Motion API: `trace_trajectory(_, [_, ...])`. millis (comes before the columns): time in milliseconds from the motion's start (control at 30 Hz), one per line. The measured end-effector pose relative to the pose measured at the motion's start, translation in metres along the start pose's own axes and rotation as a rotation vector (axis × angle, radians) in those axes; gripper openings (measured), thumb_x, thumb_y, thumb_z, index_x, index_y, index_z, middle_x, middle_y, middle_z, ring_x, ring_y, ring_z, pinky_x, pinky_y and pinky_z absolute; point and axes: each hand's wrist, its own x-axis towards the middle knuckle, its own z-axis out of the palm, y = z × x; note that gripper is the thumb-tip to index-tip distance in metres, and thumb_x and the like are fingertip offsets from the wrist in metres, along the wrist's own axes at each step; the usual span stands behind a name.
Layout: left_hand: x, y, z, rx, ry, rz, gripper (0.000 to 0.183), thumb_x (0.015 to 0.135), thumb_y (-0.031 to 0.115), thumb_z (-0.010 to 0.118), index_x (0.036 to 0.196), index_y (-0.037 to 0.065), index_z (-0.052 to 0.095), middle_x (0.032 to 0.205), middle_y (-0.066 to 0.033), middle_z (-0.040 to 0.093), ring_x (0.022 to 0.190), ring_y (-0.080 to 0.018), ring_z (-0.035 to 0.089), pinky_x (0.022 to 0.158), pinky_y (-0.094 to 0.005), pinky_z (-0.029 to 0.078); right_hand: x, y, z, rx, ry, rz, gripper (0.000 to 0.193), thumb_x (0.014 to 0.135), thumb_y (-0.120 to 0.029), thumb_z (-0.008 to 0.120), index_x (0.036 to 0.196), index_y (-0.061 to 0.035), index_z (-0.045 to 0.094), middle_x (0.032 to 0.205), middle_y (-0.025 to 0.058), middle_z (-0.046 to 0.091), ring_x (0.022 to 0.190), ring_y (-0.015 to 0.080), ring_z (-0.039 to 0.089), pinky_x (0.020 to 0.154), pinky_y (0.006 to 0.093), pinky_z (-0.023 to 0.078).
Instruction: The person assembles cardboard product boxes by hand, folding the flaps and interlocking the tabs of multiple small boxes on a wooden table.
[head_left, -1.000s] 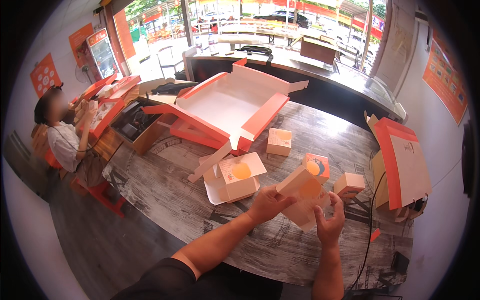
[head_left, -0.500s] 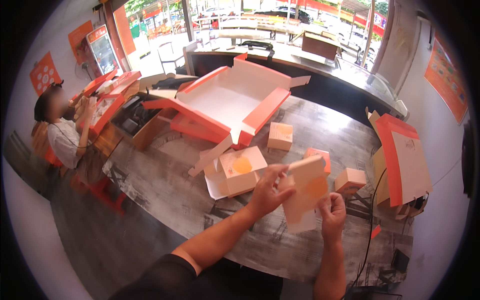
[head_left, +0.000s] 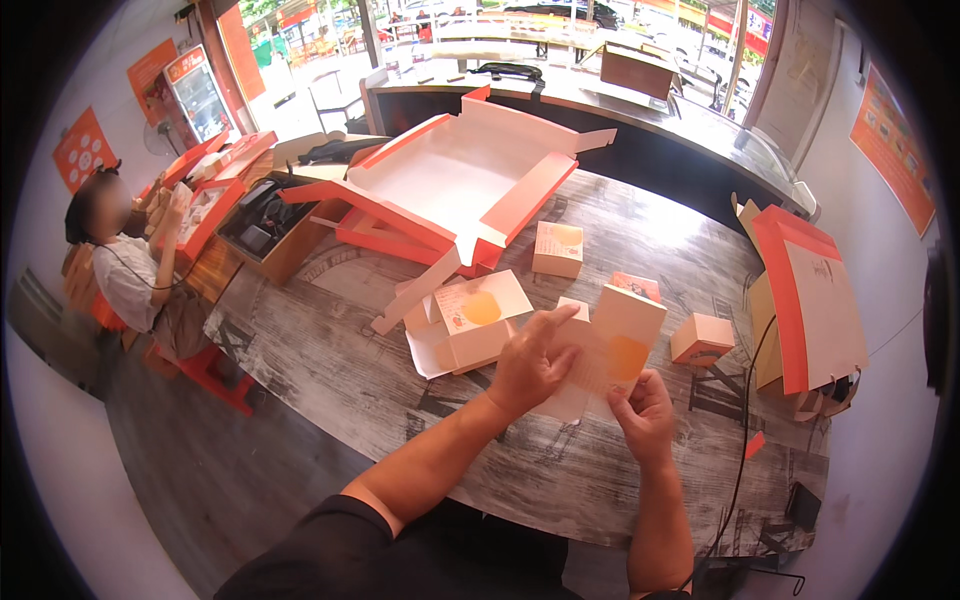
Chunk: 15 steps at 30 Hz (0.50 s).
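Observation:
Between my hands is a partly folded cream carton [head_left: 625, 345] with a yellow-orange patch, held tilted above the table. My left hand [head_left: 533, 365] grips its left side, thumb across the panel. At the lower right edge, my right hand [head_left: 645, 412] pinches it between thumb and fingers. Left of my hands sits a larger cream box [head_left: 484, 312] with a yellow circle and a white flap out. Beyond and right stand small cream boxes: one [head_left: 558, 248] farther off, one [head_left: 702, 340] at the right, and an orange-topped one [head_left: 636, 287] partly hidden behind the carton.
A big red-orange box [head_left: 440, 175] lies open at the table's far side. An open brown box [head_left: 262, 235] holds dark items at the left. A red and cream box [head_left: 805, 300] stands right, beside a black cable [head_left: 745, 430]. A person [head_left: 130, 250] sits far left.
The carton has turned and opened from a flat-looking shape, showing a clearer front panel and side. My right hand has shifted slightly left and up along its lower edge.

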Motion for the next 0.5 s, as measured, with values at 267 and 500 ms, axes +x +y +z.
trace_trajectory(267, [0.011, 0.011, -0.017, -0.018, 0.025, 0.018, 0.033, 0.084, 0.0, 0.07, 0.116, 0.007, 0.071, 0.112, -0.0122, 0.066, 0.1, -0.0306, 0.068, 0.081, -0.0394, 0.057, 0.0, 0.007, 0.001, -0.069, -0.11, 0.08, 0.009, 0.098, -0.006, 0.069, 0.101, -0.0013, 0.062, 0.09, 0.0024, 0.071, 0.08, 0.0076, 0.067, 0.073, 0.0226, 0.054])
trace_trajectory(500, [0.05, -0.004, -0.088, 0.128, -0.138, -0.003, 0.025, 0.089, -0.002, 0.064, 0.112, 0.003, 0.071, 0.099, -0.0132, 0.072, 0.097, -0.0278, 0.07, 0.085, -0.0363, 0.056, -0.004, 0.012, 0.002, -0.141, -0.109, 0.074, 0.012, 0.095, -0.007, 0.073, 0.1, 0.0003, 0.064, 0.089, 0.0034, 0.072, 0.078, 0.0089, 0.068, 0.073, 0.0239, 0.055])
